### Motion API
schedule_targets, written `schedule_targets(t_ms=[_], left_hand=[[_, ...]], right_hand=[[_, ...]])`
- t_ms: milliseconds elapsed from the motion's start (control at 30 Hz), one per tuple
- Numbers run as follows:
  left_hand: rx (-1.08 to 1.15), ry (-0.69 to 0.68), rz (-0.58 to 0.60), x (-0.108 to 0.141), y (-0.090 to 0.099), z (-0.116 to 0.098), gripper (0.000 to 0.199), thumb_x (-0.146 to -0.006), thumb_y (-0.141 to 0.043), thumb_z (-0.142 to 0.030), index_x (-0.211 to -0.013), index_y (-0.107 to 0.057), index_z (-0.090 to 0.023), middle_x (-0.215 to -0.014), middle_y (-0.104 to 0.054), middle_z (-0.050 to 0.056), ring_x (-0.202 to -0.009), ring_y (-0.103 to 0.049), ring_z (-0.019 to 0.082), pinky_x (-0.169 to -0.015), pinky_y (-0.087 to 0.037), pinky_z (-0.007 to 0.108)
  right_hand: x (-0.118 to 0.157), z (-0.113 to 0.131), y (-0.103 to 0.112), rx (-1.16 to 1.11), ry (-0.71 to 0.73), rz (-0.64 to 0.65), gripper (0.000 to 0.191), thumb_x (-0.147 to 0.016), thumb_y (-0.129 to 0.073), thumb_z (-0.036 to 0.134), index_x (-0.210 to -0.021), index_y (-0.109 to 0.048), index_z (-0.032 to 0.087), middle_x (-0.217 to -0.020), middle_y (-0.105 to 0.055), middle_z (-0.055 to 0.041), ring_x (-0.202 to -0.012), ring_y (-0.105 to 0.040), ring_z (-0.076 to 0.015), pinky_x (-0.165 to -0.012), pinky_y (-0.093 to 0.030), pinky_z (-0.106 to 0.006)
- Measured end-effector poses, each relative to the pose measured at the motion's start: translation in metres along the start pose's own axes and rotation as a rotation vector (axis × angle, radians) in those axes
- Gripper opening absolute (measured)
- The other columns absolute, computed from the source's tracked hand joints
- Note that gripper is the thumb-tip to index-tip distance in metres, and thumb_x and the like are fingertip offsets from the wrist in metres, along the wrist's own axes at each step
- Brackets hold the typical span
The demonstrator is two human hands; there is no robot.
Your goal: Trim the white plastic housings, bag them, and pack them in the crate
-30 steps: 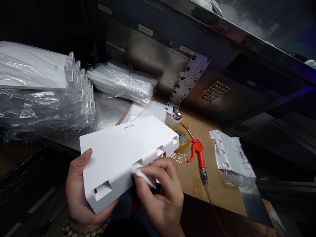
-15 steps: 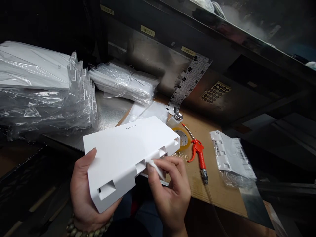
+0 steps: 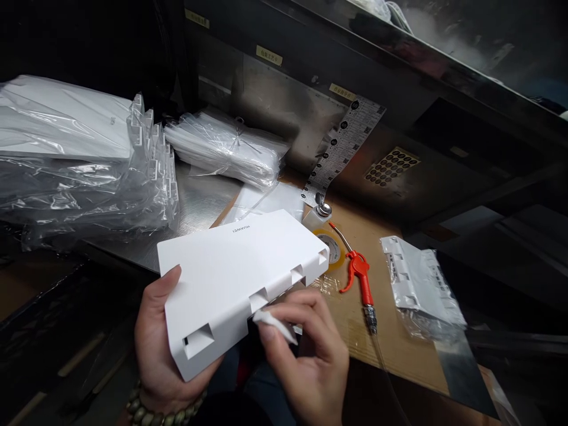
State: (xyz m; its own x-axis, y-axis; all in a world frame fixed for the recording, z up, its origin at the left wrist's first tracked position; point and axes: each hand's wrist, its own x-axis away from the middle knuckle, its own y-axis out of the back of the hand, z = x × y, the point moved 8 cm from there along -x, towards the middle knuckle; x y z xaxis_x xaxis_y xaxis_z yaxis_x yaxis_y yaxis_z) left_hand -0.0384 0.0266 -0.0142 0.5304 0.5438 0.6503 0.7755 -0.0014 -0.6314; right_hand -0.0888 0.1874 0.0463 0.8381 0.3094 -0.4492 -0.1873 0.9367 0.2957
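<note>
A white plastic cover (image 3: 231, 272) with HUAWEI lettering and several square openings along its near edge is tilted above the bench. My left hand (image 3: 162, 337) grips its left end, thumb on top and fingers beneath. Pinched between the thumb and fingers of my right hand (image 3: 308, 349) is a small folded white cloth (image 3: 276, 325), close to the cover's near edge beside a middle opening. The right fingertips behind the cloth are partly hidden.
Bagged white covers (image 3: 66, 124) are stacked at left, beside a bundle of clear bags (image 3: 231, 148). Beyond the cover are a yellow tape roll (image 3: 339, 251) and a pump bottle (image 3: 316, 218). A red air gun (image 3: 364, 284) lies on cardboard (image 3: 399, 349), left of another bagged part (image 3: 419, 278).
My right hand and the cloth have shifted slightly down, a little away from the cover's edge. The whole scene sits slightly further right in view.
</note>
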Motion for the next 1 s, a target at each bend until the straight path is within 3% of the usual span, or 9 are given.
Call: schedule_targets(t_ms=[133, 333, 633, 900, 1000], left_hand=[[0.007, 0.024, 0.005, 0.002, -0.001, 0.001, 0.037, -0.097, -0.044, -0.029, -0.116, -0.074, -0.018, -0.089, -0.081, 0.006, -0.064, -0.076, 0.022, -0.062, -0.065, 0.030], [0.041, -0.019, 0.089, 0.001, -0.004, 0.002, 0.035, -0.095, -0.051, -0.030, -0.119, -0.071, -0.016, -0.093, -0.081, 0.006, -0.064, -0.075, 0.021, -0.074, -0.065, 0.033], [0.101, -0.004, 0.099, 0.006, -0.006, 0.005, 0.032, -0.096, -0.051, -0.029, -0.119, -0.070, -0.015, -0.085, -0.080, 0.004, -0.061, -0.072, 0.019, -0.083, -0.063, 0.034], [0.106, 0.087, 0.171, 0.004, -0.006, 0.013, 0.037, -0.097, -0.049, -0.039, -0.121, -0.069, -0.019, -0.100, -0.079, 0.009, -0.094, -0.076, 0.031, -0.083, -0.064, 0.042], [0.128, 0.129, 0.205, 0.003, -0.007, 0.015, 0.040, -0.095, -0.052, -0.041, -0.122, -0.068, -0.016, -0.104, -0.078, 0.012, -0.099, -0.074, 0.033, -0.083, -0.064, 0.040]], right_hand=[[-0.002, -0.007, 0.015, 0.127, 0.000, -0.169, 0.019, -0.088, -0.069, 0.009, -0.101, -0.072, 0.024, -0.094, -0.058, -0.0012, -0.086, -0.057, -0.0114, -0.069, -0.048, -0.022], [0.001, 0.000, -0.007, 0.022, 0.026, -0.002, 0.016, -0.088, -0.068, 0.010, -0.098, -0.071, 0.022, -0.090, -0.058, -0.0011, -0.085, -0.059, -0.0122, -0.071, -0.050, -0.023], [0.012, 0.011, -0.013, 0.158, 0.149, -0.120, 0.022, -0.086, -0.068, 0.005, -0.103, -0.070, 0.018, -0.091, -0.056, -0.0029, -0.080, -0.059, -0.0111, -0.066, -0.050, -0.024], [0.023, 0.023, -0.027, 0.162, 0.194, -0.122, 0.023, -0.084, -0.068, 0.007, -0.102, -0.071, 0.019, -0.085, -0.059, -0.0035, -0.073, -0.058, -0.0143, -0.064, -0.052, -0.030], [0.028, 0.028, -0.040, 0.060, 0.184, -0.067, 0.023, -0.081, -0.069, 0.007, -0.099, -0.072, 0.021, -0.082, -0.060, -0.0020, -0.069, -0.059, -0.0144, -0.065, -0.051, -0.031]])
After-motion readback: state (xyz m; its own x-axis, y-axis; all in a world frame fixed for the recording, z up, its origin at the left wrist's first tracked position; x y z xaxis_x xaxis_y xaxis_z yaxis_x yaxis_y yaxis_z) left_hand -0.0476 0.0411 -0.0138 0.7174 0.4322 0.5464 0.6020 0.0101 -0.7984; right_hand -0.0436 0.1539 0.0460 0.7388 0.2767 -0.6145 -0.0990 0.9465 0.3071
